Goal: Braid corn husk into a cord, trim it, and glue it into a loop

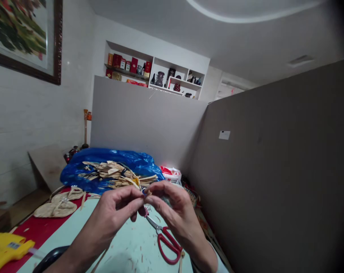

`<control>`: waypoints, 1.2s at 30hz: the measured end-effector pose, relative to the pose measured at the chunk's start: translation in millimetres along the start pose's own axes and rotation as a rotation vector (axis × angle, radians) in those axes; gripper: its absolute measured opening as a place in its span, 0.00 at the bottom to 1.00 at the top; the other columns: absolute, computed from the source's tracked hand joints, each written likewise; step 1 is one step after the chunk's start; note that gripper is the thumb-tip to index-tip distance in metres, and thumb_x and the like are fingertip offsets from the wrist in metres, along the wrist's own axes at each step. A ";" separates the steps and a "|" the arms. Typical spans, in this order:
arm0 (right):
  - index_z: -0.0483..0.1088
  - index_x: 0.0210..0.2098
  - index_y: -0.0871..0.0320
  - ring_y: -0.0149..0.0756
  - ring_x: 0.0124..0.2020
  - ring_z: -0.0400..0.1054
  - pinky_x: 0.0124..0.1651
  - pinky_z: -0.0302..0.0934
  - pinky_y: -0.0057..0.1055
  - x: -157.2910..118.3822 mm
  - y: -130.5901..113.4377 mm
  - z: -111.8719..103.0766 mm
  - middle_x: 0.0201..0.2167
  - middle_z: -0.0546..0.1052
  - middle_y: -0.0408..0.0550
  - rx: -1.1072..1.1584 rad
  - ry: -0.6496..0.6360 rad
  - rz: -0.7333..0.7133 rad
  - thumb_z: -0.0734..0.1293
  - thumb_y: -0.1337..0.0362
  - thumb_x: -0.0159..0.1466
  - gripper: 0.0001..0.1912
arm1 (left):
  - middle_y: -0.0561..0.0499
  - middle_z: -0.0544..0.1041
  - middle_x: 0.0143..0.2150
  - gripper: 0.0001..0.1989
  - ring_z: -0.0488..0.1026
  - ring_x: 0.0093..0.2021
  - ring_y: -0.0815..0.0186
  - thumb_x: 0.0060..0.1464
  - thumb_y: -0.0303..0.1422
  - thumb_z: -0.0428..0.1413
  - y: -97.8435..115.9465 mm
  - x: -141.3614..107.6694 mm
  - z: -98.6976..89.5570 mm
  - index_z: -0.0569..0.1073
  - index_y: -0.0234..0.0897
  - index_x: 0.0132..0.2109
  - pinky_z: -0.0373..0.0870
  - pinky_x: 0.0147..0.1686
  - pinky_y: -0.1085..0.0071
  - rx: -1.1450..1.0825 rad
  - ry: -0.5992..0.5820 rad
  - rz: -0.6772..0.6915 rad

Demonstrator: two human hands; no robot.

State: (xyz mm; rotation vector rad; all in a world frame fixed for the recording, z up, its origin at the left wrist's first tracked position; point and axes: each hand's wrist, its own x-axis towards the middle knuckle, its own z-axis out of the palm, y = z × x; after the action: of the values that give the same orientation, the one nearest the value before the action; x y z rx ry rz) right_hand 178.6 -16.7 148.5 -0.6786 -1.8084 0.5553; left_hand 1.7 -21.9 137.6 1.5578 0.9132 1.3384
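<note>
Left hand: the left hand (115,208) is raised over the table, its thumb and index finger pinched together on a small piece (145,192).
Right hand: the right hand (176,206) meets it from the other side, thumb and finger closed on the same piece.
Small piece: it sits between the two sets of fingertips, above the far part of the mat; a bit of blue and a bit of tan show, the rest is hidden by the fingers.
Scissors: the red-handled scissors (169,248) lie on the mat below the right hand, blades pointing away toward the fingertips.
Mat: the pale green mat (126,246) is dotted with small scraps.
Straw: a loose heap of dry straw strips (112,170) lies on a blue plastic bag (103,153), beyond the hands.
Sandals: a pair of pale sandals (57,208) rests on a red cloth (48,231), left of the mat.
Glue gun: a yellow glue gun (7,246) lies at the near left, nozzle toward the left forearm.
Black object: a black curved object (51,258) is partly behind that forearm.
Packet: a red and white packet (171,173) stands just right of the bag, before a grey partition (149,117).
</note>
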 end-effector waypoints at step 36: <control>0.71 0.32 0.56 0.29 0.26 0.63 0.26 0.59 0.25 -10.8 -8.5 -115.5 0.28 0.68 0.42 0.563 1.093 -0.101 0.67 0.71 0.66 0.06 | 0.45 0.78 0.54 0.14 0.78 0.48 0.57 0.64 0.38 0.59 -39.8 85.9 -19.1 0.75 0.37 0.54 0.77 0.48 0.53 0.856 0.928 0.480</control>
State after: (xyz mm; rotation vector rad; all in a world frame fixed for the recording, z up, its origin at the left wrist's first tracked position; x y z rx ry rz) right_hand 289.3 -24.7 183.3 -0.3599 -0.6111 0.4516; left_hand -3.6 74.4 131.8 1.8245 1.9534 2.2864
